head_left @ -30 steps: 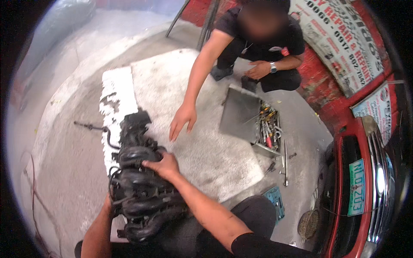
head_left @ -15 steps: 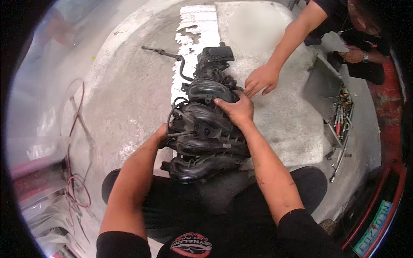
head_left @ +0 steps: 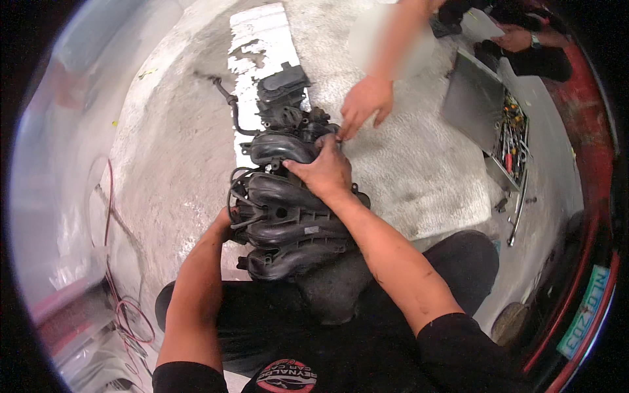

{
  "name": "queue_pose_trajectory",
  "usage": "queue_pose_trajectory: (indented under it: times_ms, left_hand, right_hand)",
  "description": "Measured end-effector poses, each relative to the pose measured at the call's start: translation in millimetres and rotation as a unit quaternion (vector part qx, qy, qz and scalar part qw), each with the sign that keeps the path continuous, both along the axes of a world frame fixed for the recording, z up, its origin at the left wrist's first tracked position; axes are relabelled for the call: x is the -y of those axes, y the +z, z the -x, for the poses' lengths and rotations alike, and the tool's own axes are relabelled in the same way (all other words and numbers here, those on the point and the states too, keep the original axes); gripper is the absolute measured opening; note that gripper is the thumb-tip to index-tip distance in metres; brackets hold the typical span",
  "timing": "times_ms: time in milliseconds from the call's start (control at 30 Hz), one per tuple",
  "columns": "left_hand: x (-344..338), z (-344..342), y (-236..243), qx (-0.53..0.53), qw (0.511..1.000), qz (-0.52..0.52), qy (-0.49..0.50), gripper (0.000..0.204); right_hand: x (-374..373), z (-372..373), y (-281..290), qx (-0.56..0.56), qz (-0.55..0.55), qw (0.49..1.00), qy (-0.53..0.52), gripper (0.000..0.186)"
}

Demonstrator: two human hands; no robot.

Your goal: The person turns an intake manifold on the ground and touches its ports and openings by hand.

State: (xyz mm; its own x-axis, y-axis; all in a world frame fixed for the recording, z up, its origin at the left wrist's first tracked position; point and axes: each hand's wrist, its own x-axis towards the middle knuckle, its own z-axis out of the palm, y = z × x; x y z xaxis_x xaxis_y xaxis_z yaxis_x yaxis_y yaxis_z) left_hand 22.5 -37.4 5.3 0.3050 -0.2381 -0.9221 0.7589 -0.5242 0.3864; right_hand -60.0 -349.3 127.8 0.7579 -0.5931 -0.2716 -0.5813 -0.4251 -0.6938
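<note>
A black plastic intake manifold (head_left: 288,226) with several curved runners lies in front of my knees. My right hand (head_left: 324,169) grips its far right side, the thumb over a runner and the fingers curled round the edge. At the near left side, my left hand (head_left: 230,223) holds the manifold beside some thin black hoses (head_left: 233,190); its fingers are mostly hidden underneath. A throttle body (head_left: 282,116) and a black cover (head_left: 285,82) sit at the far end. Another person's hand (head_left: 367,105) reaches in from the far right, fingertips close to my right hand.
An opened metal toolbox (head_left: 475,95) with several tools stands on the right, a ratchet handle (head_left: 517,219) beside it. A white-painted strip (head_left: 262,23) and a pale mat (head_left: 432,190) lie under the manifold. A red hose (head_left: 124,314) coils at left; a red car bumper (head_left: 593,196) borders the right.
The view has shifted, so the manifold appears farther left. My hands keep their hold on it, and the manifold looks slightly turned. The other person's hand stays near its far right side.
</note>
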Motion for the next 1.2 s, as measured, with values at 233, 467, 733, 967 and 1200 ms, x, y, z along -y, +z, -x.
queue_pose_trajectory:
  times_ms: [233,467,733,967,1200]
  left_hand:
    - [-21,-17,-10,0.099,0.981,-0.094,-0.138,0.032]
    - [31,-42,62,0.298,0.673,-0.341,-0.585,0.04]
    - [120,-10,288,0.583,0.737,-0.199,-0.278,0.04]
    - [141,55,305,0.469,0.717,-0.146,-0.495,0.047]
    - [155,72,297,0.496,0.651,-0.13,-0.56,0.033]
  right_hand:
    - [-20,8,-10,0.118,0.14,0.982,0.033,0.059]
    - [-96,57,47,0.305,0.128,0.821,0.466,0.014]
    - [-44,112,79,-0.005,0.132,0.761,0.635,0.019]
    - [-18,132,57,0.012,0.121,0.783,0.61,0.019]
    - [49,83,58,-0.047,0.235,0.867,0.437,0.022]
